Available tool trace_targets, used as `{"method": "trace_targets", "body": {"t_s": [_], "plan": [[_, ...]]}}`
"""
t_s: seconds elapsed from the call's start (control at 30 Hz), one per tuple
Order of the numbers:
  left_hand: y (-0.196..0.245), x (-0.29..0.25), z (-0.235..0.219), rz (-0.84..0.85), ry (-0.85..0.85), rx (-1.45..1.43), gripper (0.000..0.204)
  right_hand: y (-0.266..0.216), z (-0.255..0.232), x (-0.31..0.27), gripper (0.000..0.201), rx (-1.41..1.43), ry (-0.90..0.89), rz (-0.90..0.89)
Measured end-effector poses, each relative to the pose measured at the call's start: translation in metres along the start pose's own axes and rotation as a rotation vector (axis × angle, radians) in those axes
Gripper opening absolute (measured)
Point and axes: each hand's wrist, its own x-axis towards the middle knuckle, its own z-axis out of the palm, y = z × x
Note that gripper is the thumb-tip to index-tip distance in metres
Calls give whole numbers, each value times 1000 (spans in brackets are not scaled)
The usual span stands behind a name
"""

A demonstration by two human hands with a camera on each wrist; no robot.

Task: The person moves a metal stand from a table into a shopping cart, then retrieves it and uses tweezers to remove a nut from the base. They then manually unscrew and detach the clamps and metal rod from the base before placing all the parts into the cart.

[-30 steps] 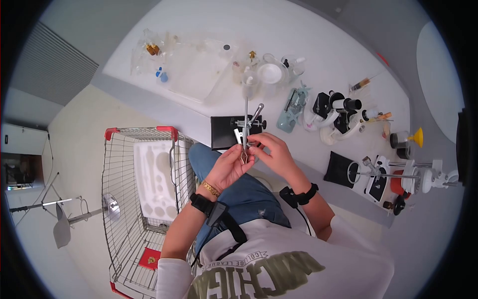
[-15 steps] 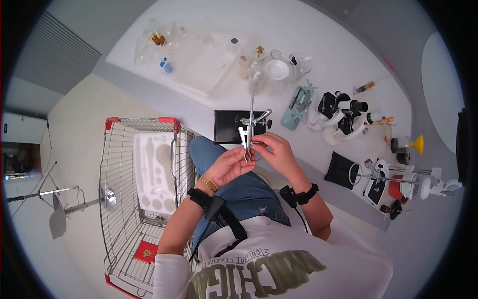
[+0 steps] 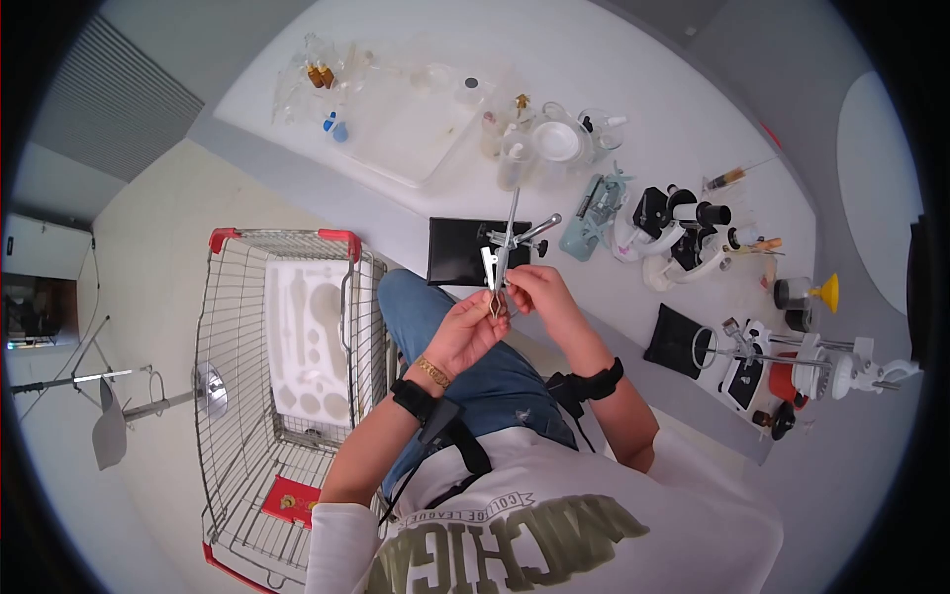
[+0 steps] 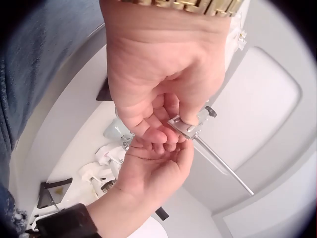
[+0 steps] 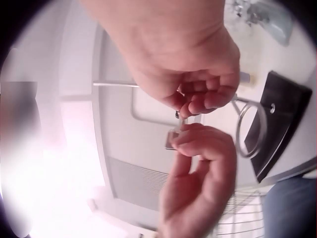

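Observation:
In the head view, my left hand (image 3: pixel 467 335) holds a silver metal clamp (image 3: pixel 489 265) by its bent lower end. The left wrist view shows my thumb pressed on the flat metal piece (image 4: pixel 182 127), fingers curled behind it. My right hand (image 3: pixel 544 295) is at the clamp's right side, fingertips bent together close to the left ones. In the right wrist view, the right hand (image 5: pixel 193 69) has curled fingers at a small part; what it pinches is mostly hidden. A thin metal rod (image 3: pixel 512 210) stands up beyond the hands, beside a crossing clamp handle (image 3: pixel 542 230).
A black stand base (image 3: pixel 453 259) lies on the white table's near edge. Behind are a clear tray (image 3: pixel 396 163), glassware (image 3: pixel 557 142), a teal balance (image 3: pixel 591 220), microscopes (image 3: pixel 675 238) and another stand with a ring (image 3: pixel 705 346). A shopping cart (image 3: pixel 341 238) stands at left.
The clamp and both hands have shifted slightly right in the head view, and the rod leans more to the right. Both hands stay at the clamp.

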Motion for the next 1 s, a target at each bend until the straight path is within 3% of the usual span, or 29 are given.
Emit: {"method": "trace_targets", "body": {"t_s": [0.03, 0.17, 0.23, 0.37, 0.47, 0.53, 0.57, 0.63, 0.67, 0.73, 0.77, 0.83, 0.97, 1.0], "plan": [[0, 0, 2, -2, -4, 1, 17, -2, -3, 1, 23, 161, -82, 164], [-1, 0, 3, 6, 32, -6, 16, 0, 0, 0, 21, 66, -61, 148], [-1, -1, 1, 14, 5, -21, 16, 1, 9, -7, 18, -329, 168, -376], [-3, -1, 0, 16, 0, -30, 17, 6, 6, -13, 17, -357, 116, -522], [-3, 0, -4, 7, 14, -19, 17, 14, 6, -10, 14, -427, 166, -476], [-2, 0, -4, 6, 25, -11, 17, 14, 8, -8, 18, -104, 63, -252], [-1, -1, -2, 5, 24, -3, 19, 11, 10, -8, 18, -102, 61, -255], [-1, -1, 0, 1, 23, 6, 22, 3, 11, -7, 25, 89, -5, -27], [-2, -1, -2, 19, 26, 16, 23, 2, 10, -4, 25, 91, -3, -28], [-3, -1, 2, 32, 29, 28, 25, 2, 6, 4, 27, 360, -109, 284], [-1, -2, 7, 24, 51, 34, 24, 6, 2, 9, 27, 361, -108, 282], [1, -1, 9, 20, 72, 43, 23, 10, -7, 15, 29, 626, -284, 469], [-1, -2, 1, 30, 37, 32, 21, 1, -2, 5, 29, 348, -150, 376], [-1, -3, 0, 30, 18, 45, 20, -1, 7, -1, 25, -35, 35, 21]]}}
